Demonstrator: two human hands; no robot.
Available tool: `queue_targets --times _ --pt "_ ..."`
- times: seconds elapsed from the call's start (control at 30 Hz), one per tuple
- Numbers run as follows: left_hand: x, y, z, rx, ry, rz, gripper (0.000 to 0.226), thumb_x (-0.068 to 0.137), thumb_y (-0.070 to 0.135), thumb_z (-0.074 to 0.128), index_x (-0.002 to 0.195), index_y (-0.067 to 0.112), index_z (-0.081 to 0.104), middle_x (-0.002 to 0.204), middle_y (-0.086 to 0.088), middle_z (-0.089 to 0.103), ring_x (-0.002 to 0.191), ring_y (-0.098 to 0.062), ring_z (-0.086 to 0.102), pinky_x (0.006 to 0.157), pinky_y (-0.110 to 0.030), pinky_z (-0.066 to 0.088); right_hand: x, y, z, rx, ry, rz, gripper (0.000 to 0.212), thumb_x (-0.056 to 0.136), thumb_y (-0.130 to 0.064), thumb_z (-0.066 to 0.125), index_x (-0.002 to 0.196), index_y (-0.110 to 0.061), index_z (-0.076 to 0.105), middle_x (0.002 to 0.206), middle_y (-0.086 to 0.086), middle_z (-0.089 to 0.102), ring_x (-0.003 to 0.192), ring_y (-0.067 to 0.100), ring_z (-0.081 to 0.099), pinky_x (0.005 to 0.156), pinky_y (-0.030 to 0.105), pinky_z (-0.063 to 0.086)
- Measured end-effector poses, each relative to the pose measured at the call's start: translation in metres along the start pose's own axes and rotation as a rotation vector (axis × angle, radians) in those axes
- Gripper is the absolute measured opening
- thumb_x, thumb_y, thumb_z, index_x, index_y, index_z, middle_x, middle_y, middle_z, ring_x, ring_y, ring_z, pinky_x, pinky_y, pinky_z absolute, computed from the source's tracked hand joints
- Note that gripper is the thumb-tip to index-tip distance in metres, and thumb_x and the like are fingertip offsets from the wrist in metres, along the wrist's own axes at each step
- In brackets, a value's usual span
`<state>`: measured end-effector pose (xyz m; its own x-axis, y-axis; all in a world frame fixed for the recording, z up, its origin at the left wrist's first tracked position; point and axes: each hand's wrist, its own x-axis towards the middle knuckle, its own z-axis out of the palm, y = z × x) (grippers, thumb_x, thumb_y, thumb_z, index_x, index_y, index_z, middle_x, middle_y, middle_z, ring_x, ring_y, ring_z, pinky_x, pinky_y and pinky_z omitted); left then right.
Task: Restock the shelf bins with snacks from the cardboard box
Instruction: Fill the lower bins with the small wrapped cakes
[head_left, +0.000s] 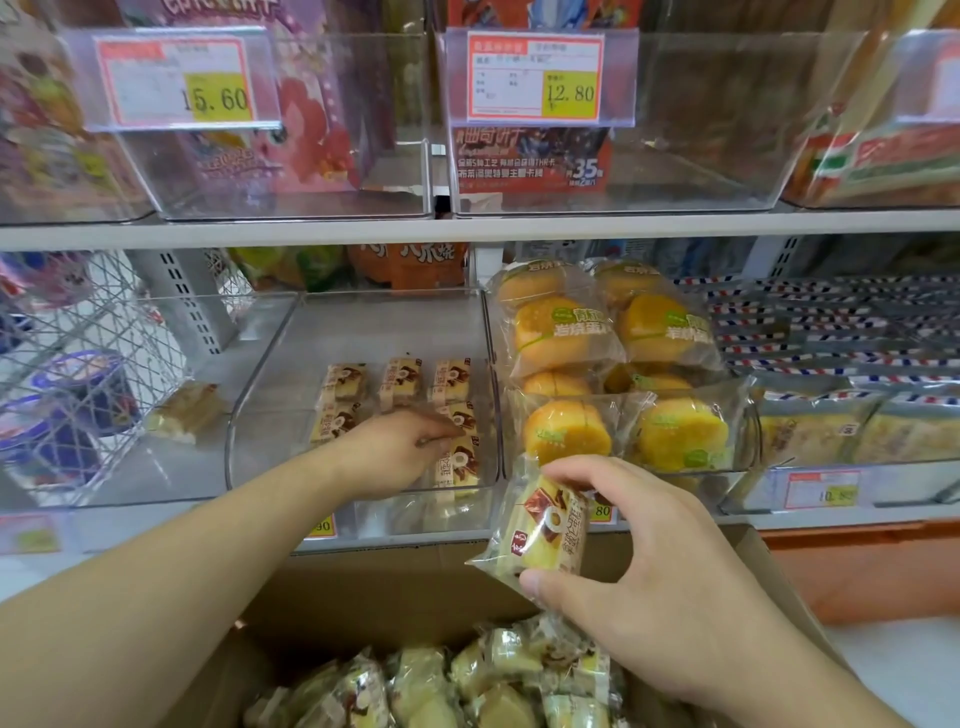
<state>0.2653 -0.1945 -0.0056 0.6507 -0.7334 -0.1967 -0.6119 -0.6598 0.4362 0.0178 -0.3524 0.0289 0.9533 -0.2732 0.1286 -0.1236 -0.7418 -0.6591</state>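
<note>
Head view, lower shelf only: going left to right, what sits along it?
Wire basket holding purple tubs → loose wrapped cake → clear bin of small cake packs, left hand inside → bagged yellow cakes → bin of striped-edge packs.

two hands (395, 447), one cardboard box (363, 582)
</note>
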Motion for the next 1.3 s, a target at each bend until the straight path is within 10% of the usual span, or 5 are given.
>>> queue_targets --times 0.53,0.7,1.3 --pt "0.006 -0.002 -0.007 0.2 -0.108 0.005 0.051 0.106 0.054 0.048 0.154 0.034 0.051 0.158 0.007 0.036 0.149 -0.023 0.032 0.125 -0.043 0.028 0.001 -0.003 -0.001 -0.008 -0.034 0.038 0.067 0.071 -0.062 0.086 0.127 -0.056 0.05 0.125 -0.037 0.052 0.12 -0.013 0.046 0.096 0.017 0.043" --pt "0.005 0.006 0.003 0.031 0.196 0.1 0.035 0.092 0.032 0.08 0.126 0.034 0.074 0.114 0.017 0.069 0.099 -0.004 0.062 0.093 -0.026 0.051 -0.001 -0.003 -0.001 -0.023 -0.044 0.036 0.065 0.072 -0.061 0.086 0.126 -0.056 0.051 0.125 -0.038 0.052 0.12 -0.014 0.045 0.093 0.014 0.041" --pt "0.005 0.012 -0.007 0.217 -0.046 0.108 0.038 0.093 0.038 0.078 0.13 0.034 0.074 0.133 0.015 0.067 0.101 -0.004 0.059 0.086 -0.018 0.046 -0.001 -0.003 0.001 -0.034 -0.051 0.038 0.066 0.071 -0.06 0.088 0.126 -0.055 0.052 0.125 -0.034 0.055 0.12 -0.009 0.047 0.094 0.015 0.043"
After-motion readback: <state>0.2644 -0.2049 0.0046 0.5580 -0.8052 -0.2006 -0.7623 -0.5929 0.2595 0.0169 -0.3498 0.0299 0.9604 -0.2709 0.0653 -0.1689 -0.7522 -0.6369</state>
